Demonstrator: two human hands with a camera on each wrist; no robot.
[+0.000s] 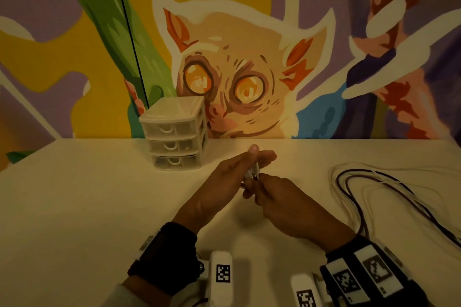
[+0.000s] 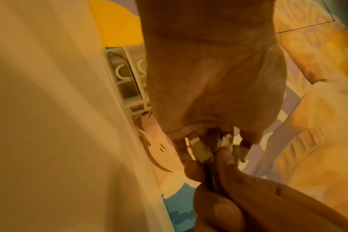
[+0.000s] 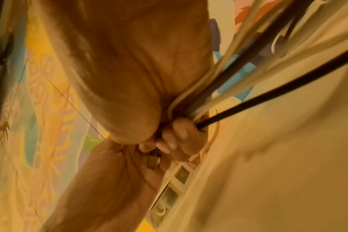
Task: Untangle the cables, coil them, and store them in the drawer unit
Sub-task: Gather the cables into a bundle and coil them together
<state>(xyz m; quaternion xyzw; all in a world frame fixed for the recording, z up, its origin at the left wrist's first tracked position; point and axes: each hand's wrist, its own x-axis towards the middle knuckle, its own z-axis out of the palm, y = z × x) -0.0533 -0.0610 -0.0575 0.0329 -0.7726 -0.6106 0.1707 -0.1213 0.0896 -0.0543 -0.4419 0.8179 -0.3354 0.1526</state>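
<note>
Both hands meet above the middle of the table (image 1: 99, 207). My left hand (image 1: 258, 161) pinches the white connector ends (image 1: 252, 173) of the cables between thumb and fingers. In the left wrist view, two pale connectors (image 2: 201, 150) poke out from under its palm. My right hand (image 1: 260, 183) is curled round the cable bundle just behind those ends. The right wrist view shows its fingers (image 3: 179, 138) wrapped round dark cables (image 3: 268, 91) and white cables (image 3: 189, 97). The rest of the cables (image 1: 374, 184) trail in loose loops on the table at the right.
A small translucent drawer unit (image 1: 174, 132) with three shut drawers stands at the table's back edge, against a painted wall, just left of my hands. A thin black cord (image 1: 129, 32) hangs down the wall behind it.
</note>
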